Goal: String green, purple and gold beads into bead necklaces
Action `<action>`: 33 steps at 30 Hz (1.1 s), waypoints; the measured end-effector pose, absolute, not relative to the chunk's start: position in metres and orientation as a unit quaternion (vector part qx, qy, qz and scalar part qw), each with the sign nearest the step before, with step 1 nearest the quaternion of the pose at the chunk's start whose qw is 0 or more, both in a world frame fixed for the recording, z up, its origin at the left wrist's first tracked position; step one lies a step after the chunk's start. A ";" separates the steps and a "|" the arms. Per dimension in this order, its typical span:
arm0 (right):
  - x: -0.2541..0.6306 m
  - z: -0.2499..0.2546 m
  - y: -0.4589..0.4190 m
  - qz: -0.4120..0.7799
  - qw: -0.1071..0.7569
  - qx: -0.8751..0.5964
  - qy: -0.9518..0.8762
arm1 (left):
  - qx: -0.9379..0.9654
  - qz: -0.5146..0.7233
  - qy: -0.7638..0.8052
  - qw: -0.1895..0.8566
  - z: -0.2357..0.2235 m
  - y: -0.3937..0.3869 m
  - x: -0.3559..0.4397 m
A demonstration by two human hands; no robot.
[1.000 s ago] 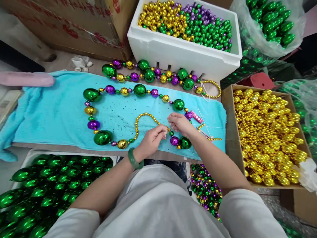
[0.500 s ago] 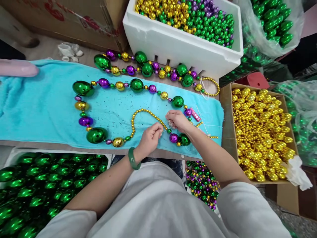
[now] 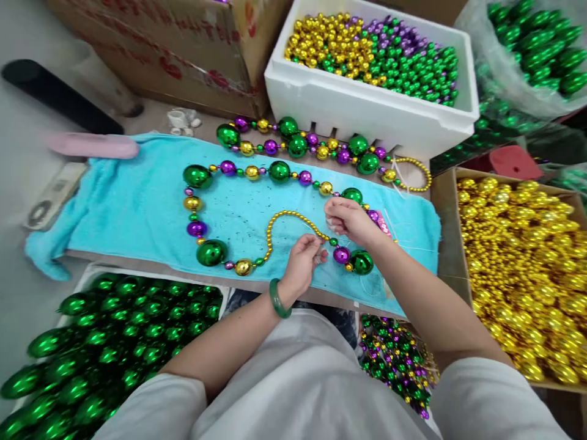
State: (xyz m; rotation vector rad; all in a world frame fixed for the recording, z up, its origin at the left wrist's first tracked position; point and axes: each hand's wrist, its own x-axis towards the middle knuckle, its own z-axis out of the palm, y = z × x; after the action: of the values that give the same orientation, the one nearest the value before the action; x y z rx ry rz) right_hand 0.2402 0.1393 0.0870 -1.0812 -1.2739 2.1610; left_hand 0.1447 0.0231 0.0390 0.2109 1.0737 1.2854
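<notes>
A string of shiny green, gold and purple beads (image 3: 279, 172) lies in a loop on a turquoise towel (image 3: 151, 208). Its small gold beads (image 3: 270, 229) curve toward my hands. My left hand (image 3: 302, 263), wearing a green bangle (image 3: 279, 299), is pinched beside the end of the gold beads, on a thin pale string that barely shows. Slightly higher and to the right, my right hand (image 3: 351, 220) is closed with the fingertips together, apparently on the same string. A small green bead (image 3: 333, 242) and a purple bead (image 3: 342, 255) lie just below it.
A second bead strand (image 3: 298, 146) rests behind the towel, before a white foam box (image 3: 367, 101) of small beads. Gold beads fill a cardboard box (image 3: 452, 244) at right. Large green beads (image 3: 110, 336) stand at lower left. A pink object (image 3: 94, 145) lies on the towel's left end.
The view has shifted left, so everything sits further right. My hands have moved slightly apart from each other; both stay closed near the end of the gold beads.
</notes>
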 end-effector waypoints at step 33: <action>0.241 0.069 0.128 0.674 0.179 -0.560 -0.448 | 0.102 0.566 0.411 0.707 0.047 0.023 0.136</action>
State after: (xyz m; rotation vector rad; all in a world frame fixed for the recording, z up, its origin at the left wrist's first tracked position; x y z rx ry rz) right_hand 0.2408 0.1281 0.0687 -1.5833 -1.2660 1.9052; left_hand 0.1362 0.0227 0.0466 0.2260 0.9134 1.2585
